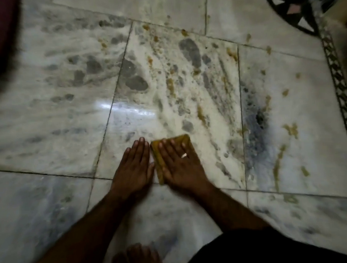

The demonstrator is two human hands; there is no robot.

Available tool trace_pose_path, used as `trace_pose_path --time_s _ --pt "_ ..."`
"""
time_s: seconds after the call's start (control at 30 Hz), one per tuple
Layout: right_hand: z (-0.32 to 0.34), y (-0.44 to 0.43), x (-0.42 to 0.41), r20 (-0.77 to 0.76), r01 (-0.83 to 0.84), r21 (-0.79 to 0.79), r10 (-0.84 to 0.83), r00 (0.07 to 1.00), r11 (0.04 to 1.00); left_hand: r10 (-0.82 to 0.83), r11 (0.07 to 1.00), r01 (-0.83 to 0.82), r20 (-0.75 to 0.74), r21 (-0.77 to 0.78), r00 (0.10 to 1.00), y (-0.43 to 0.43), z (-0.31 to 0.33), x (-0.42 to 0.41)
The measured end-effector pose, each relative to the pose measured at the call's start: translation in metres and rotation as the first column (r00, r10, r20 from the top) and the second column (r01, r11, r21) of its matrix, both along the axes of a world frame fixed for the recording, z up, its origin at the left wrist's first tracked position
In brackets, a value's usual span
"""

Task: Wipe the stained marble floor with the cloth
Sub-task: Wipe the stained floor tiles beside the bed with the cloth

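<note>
A: What does the cloth look like?

B: Mustard-yellow, folded into a flat, thick rectangle. Only its far edge and its left side show; the rest is covered. The marble floor around it is white with grey veining, smeared with a pale film and dotted with yellow-brown blobs, thickest ahead and to the right (the picture is a little blurred, so the smaller spots are hard to make out).

A: And where does it lie relative to the hands?

B: Directly under the right hand, which presses flat on it, fingers spread and straight, palm down, not curled around it. A ring shows on one finger.

A: The other hand?

B: The left hand lies flat on the bare floor just beside the cloth's left edge, fingers together and extended, gripping nothing. Its thumb side sits very near the cloth; I cannot tell whether they touch.

A: Anything else close by?

B: A bare foot below the arms, at the bottom edge.
</note>
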State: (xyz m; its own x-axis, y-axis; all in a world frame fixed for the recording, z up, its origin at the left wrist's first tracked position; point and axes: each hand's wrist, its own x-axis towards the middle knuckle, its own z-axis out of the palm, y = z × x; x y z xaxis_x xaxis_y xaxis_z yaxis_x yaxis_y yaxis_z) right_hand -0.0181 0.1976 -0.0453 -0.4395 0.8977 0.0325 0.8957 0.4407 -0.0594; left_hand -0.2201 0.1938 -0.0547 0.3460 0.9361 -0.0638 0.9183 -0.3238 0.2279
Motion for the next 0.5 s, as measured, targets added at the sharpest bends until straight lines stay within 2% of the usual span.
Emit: trace_pose_path --time_s 0.13,0.23,0.3,0.37,0.5 --pt "0.007 0.009 0.05 0.035 0.304 -0.161 -0.302 0.953 0.939 -0.15 0.989 0.15 -0.037 -0.015 0.988 0.014 0.003 0.017" --pt "0.011 -0.039 0.075 0.045 0.411 -0.155 -0.409 0.912 0.899 -0.113 0.991 0.113 0.008 -0.077 0.994 0.012 0.002 0.031" --pt "0.009 -0.084 0.07 0.061 0.387 -0.121 -0.383 0.922 0.914 -0.081 0.995 0.082 0.019 -0.061 0.997 0.007 -0.001 0.038" --pt "0.009 -0.12 0.056 0.063 0.259 -0.098 -0.253 0.965 0.961 -0.079 0.996 0.079 0.016 -0.043 0.997 0.003 -0.002 0.045" --pt "0.008 -0.09 0.049 0.038 0.057 -0.035 -0.055 0.998 0.998 -0.124 0.992 0.123 0.003 0.018 0.992 0.004 -0.006 0.048"
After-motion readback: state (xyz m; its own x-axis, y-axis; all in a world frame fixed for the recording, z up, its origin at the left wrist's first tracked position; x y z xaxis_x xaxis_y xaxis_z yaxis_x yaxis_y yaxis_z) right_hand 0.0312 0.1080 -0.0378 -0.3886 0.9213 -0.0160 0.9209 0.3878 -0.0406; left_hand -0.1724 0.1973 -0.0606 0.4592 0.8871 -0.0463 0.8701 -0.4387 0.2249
